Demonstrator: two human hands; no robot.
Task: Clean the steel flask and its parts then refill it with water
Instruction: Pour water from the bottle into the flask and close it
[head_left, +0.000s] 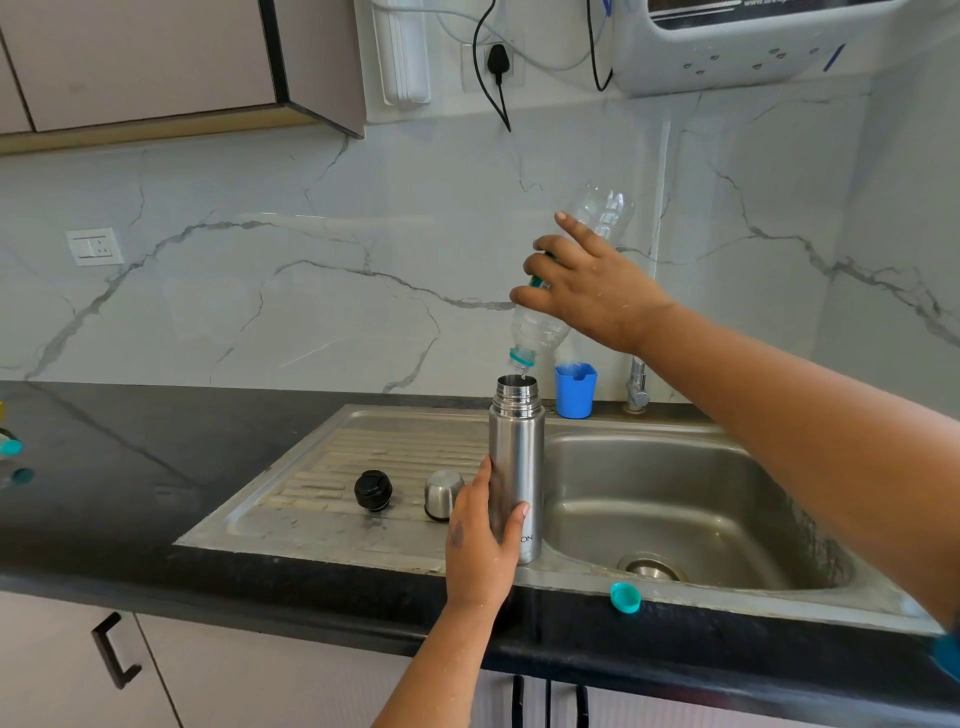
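- Left hand (480, 540) curled around steel flask (517, 467), steadying it upright on the sink (727, 597) rim.
- Right hand (587, 283) gripped inverted plastic bottle (566, 280) directly above, mouth over flask opening for pouring.
- Stopper (373, 489) and cup lid (442, 493) lay just left of left hand, set aside during refilling.

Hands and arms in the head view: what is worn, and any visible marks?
Both forearms are bare, no sleeves visible. The left hand has a dark smudge on its back and no rings. The right hand wears no rings either; something teal shows on the right arm at the frame's edge.
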